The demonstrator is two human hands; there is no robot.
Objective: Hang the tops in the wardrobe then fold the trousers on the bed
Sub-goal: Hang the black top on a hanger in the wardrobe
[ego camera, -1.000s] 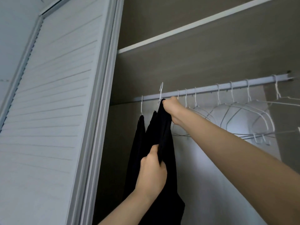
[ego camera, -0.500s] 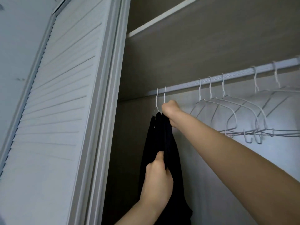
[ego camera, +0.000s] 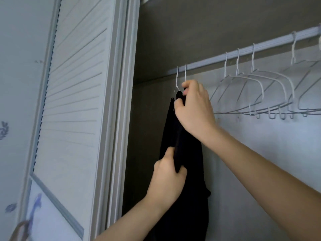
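Head view: black top (ego camera: 187, 197) hangs at the rod's (ego camera: 243, 52) left end; right hand (ego camera: 194, 108) pinches its collar, left hand (ego camera: 167, 174) grips an edge lower down. Soft, light, limp; best held at the shoulders.

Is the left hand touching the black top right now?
Touching. The head view shows the left hand gripping a fold of the black top, the thumb lying up along the cloth and the fingers curled round its edge.

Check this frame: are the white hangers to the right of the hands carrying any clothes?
No: the white hangers on the rail are bare wire, while the only garments in view are the black tops at the left end.
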